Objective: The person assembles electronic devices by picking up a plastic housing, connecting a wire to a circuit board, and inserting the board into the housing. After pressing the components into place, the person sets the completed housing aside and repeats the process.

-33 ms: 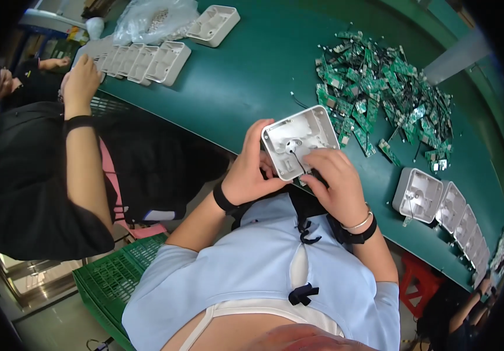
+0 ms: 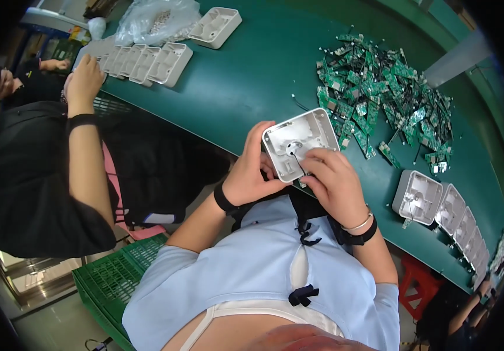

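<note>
My left hand (image 2: 249, 175) grips a square white plastic housing (image 2: 309, 130) by its left side, its open face turned up toward me. Inside are moulded ribs and a small round fitting (image 2: 292, 148). From that fitting a thin black cable (image 2: 298, 164) runs to the housing's near edge. The fingers of my right hand (image 2: 338, 182) are closed over the near right part of the housing, pinching at the cable. Just under the near edge shows the end of a small part (image 2: 303, 183), mostly hidden by my thumb.
A large heap of green circuit boards with black leads (image 2: 375, 88) covers the far right of the green table (image 2: 234, 88). A row of similar housings (image 2: 418, 196) stands at right, another (image 2: 170, 63) at far left near a clear bag (image 2: 146, 20). A co-worker's arm (image 2: 82, 158) is at left.
The whole view has shifted very slightly. My hands keep the same hold on the housing and cable.
</note>
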The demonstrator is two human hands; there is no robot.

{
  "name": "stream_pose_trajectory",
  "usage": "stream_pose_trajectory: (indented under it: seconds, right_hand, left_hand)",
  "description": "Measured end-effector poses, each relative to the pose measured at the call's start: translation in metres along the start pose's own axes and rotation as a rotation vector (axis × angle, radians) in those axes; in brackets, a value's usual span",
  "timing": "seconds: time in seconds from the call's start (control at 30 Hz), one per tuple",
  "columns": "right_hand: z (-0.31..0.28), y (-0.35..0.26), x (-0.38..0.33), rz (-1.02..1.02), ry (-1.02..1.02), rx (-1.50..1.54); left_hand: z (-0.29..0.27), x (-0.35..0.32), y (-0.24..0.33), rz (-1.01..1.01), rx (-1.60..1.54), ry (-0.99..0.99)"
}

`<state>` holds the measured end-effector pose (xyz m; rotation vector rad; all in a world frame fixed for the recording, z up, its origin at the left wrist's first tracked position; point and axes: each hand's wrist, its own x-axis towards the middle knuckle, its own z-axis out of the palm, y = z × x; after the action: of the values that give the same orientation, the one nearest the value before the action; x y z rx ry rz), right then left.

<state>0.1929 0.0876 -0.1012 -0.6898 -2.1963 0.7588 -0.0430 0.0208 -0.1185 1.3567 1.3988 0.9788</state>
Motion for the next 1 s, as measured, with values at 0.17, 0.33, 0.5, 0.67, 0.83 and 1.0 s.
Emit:
stream_pose_trajectory:
  seconds: [0.17,0.33,0.5,0.67,0.83,1.0]
  right_hand:
    - [-0.004,0.004,0.002,-0.155,-0.083,-0.162]
    - [-0.017,-0.005,-0.003,-0.236,-0.144,-0.207]
    - [-0.033,-0.022,-0.02,-0.196,-0.202,-0.265]
    - [-0.047,-0.032,-0.045,-0.105,-0.229,-0.317]
    - [-0.059,-0.027,-0.069,0.008,-0.255,-0.423]
    - [-0.071,-0.019,-0.082,0.08,-0.222,-0.495]
  left_hand:
    - [-0.004,0.002,-0.008,0.068,-0.072,-0.041]
    - [-0.004,0.001,-0.005,0.116,-0.096,-0.12]
    - [0.005,0.006,0.019,0.028,-0.089,-0.257]
    - [0.02,0.007,0.026,-0.018,-0.013,-0.379]
    - [0.026,0.012,0.026,0.021,0.01,-0.382]
    - [0.029,0.023,0.03,0.167,0.14,-0.364]
